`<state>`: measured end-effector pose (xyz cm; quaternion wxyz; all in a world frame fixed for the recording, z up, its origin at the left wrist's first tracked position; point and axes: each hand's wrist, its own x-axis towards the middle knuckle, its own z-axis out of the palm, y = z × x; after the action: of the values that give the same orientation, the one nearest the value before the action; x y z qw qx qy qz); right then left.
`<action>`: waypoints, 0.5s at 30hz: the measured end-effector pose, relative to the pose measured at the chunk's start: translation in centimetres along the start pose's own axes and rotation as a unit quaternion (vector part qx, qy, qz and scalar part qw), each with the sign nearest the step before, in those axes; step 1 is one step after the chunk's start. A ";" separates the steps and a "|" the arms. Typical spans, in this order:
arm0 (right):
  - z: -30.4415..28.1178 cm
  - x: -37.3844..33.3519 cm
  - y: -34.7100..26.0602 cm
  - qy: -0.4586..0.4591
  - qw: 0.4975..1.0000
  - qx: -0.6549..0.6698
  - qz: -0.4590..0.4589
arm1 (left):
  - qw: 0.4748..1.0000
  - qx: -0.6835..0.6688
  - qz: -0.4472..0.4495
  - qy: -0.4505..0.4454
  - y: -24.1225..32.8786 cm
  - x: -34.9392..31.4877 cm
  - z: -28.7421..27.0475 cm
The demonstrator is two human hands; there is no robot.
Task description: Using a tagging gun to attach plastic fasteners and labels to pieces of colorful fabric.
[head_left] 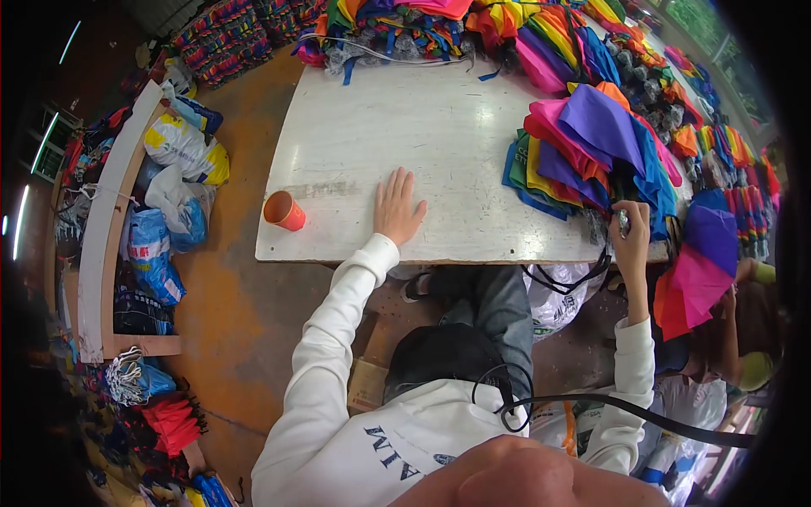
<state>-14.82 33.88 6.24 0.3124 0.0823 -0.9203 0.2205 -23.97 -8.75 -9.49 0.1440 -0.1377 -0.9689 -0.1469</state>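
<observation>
At the far left, a pale wooden board (114,220) is seen, with filled plastic bags (179,148) heaped beside it. Near the left edge of the white worktop (380,110), an orange cup (291,213) is stood. To its right, the left hand (397,209) is laid palm down on the worktop near the front edge; its grip is spread flat, and nothing is held in it. Along the far edge, multicoloured fabric bundles (528,24) are piled. At the right of the worktop, a fabric stack (601,135) in pink, purple, blue and green is set down. Below it, black straps (576,286) are hung over the front edge. Just beside the stack's near end, the right hand (632,230) is raised, its grip pinching a small shiny piece (623,222) whose kind cannot be told. Farther right, a pink and purple cloth (701,258) is draped beside another person's arm (732,334).
</observation>
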 end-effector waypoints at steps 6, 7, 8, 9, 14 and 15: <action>4.5 -1.4 -6.2 -0.174 0.973 0.124 0.083 | 1.000 0.005 -0.009 -0.009 -0.4 0.1 -0.3; 5.9 -2.1 -6.6 -0.196 0.973 0.110 0.056 | 1.000 0.007 -0.011 -0.007 -0.5 -0.1 -0.4; 7.2 -2.6 -6.6 -0.216 0.972 0.092 0.027 | 1.000 0.006 -0.010 -0.014 -0.4 -0.2 -0.3; 8.7 -3.2 -6.6 -0.212 0.973 0.093 0.019 | 1.000 0.007 -0.009 -0.019 -0.3 0.0 -0.3; 13.2 -2.7 -4.1 -0.283 0.945 0.005 -0.163 | 0.999 0.010 0.004 -0.037 -1.1 3.6 0.0; 13.9 -2.3 -3.6 -0.301 0.931 -0.001 -0.205 | 0.999 0.015 0.008 -0.039 -1.7 5.0 0.0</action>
<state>-19.42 24.36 -3.73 0.0588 0.3312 -0.9346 0.1157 -29.09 -9.21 -8.27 0.1092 -0.1485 -0.9748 -0.1252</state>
